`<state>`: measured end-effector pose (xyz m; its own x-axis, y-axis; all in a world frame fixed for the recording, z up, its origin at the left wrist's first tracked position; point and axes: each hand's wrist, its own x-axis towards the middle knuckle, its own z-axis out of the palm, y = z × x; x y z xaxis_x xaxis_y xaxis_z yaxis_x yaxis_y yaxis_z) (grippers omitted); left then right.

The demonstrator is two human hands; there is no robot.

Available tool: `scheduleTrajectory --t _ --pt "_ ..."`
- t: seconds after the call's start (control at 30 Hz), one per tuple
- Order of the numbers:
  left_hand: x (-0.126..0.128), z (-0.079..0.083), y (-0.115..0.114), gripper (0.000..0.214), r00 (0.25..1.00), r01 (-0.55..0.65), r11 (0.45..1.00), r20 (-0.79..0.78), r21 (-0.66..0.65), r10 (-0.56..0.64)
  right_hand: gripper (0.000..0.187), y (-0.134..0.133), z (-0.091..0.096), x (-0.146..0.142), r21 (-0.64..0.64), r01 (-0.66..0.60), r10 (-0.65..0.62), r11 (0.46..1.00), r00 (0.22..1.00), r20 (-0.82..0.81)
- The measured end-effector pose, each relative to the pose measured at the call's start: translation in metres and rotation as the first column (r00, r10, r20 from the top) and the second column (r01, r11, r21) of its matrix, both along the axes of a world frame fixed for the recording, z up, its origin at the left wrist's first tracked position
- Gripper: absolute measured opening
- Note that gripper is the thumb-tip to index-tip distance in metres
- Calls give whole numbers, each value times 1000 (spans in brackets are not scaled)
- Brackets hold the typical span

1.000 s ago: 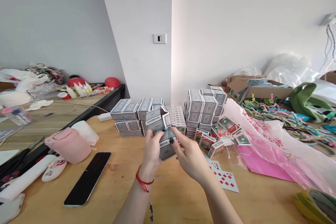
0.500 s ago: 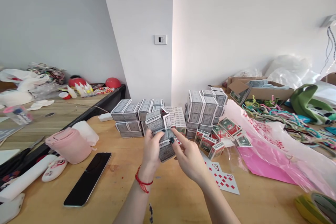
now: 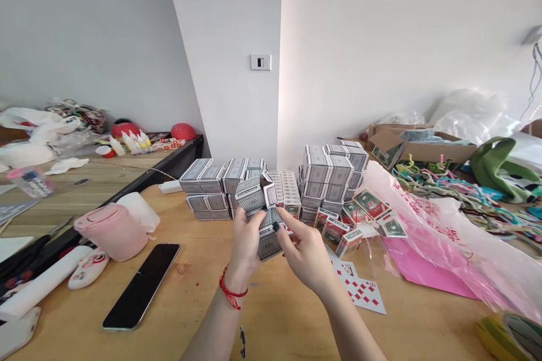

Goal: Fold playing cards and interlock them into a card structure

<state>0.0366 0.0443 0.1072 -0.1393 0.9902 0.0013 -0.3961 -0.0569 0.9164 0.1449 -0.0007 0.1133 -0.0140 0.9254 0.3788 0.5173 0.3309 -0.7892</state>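
In front of me, my left hand [image 3: 244, 240] grips a piece built of folded playing cards [image 3: 269, 243] with grey patterned backs, its thumb bent over the front. Box-like card blocks [image 3: 250, 194] form its upper part, and a card flap stands up at the top. My right hand [image 3: 308, 249] pinches the right edge of the piece with thumb and index finger. The fingers behind the cards are hidden. Just beyond are stacked card blocks, on the left [image 3: 204, 183] and on the right [image 3: 328, 180].
Red and green card boxes [image 3: 336, 229] lie right of my hands, near loose playing cards [image 3: 365, 295]. A phone [image 3: 141, 286] and a pink cup [image 3: 112, 231] are on the left. Pink plastic [image 3: 427, 268], pipe cleaners [image 3: 466, 189] and a tape roll [image 3: 510, 335] occupy the right.
The view has shifted very slightly. My hands and the folded cards keep nearly the same pose.
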Motion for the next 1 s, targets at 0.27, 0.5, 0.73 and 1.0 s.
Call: scheduleTrajectory --t 0.27,0.5,0.73,1.0 --pt "1 0 1 28 999 -32 999 -24 19 32 45 -1 0 1 -47 -49 50 998 998 27" --pt "-8 5 1 29 999 39 999 7 -1 -39 49 3 -3 7 -160 -264 221 951 945 -242" --pt "-13 10 1 32 994 111 994 3 -23 -111 46 11 -6 11 -229 -290 134 929 843 -521" --pt "-15 11 1 28 997 79 995 3 68 -79 59 10 -3 -1 -369 -323 -41 872 702 -711"
